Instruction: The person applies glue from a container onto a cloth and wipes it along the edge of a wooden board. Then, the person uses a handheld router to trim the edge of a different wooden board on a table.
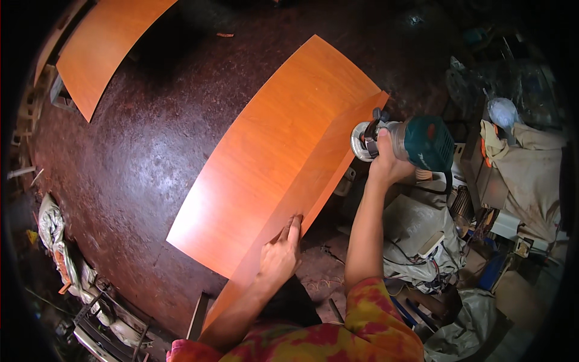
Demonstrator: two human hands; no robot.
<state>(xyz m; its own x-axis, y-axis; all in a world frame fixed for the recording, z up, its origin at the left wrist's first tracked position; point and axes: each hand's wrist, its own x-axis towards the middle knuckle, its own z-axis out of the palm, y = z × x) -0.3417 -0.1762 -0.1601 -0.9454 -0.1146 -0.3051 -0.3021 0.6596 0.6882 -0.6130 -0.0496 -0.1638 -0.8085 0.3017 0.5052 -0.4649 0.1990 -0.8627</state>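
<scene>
My right hand (389, 163) is wrapped round a trim router (428, 143) with a dark green motor body and a metal neck. Its round base (364, 142) rests against an orange wood-grain strip (322, 175) along the near right side, close to the far corner. That strip runs beside a wide orange wood-grain panel (265, 157); whether the two are joined, I cannot tell. Lower down, my left hand (281, 253) lies on the strip near its edge, holding nothing. One finger is stretched toward the router and the others are partly bent.
Another orange panel (108, 45) stands at the far left above the dark floor (132, 163). Crumpled sacks (416, 235), cloth (525, 169) and loose cables crowd the right side. Wrapped bundles (54, 235) and a metal frame (102, 320) are at lower left.
</scene>
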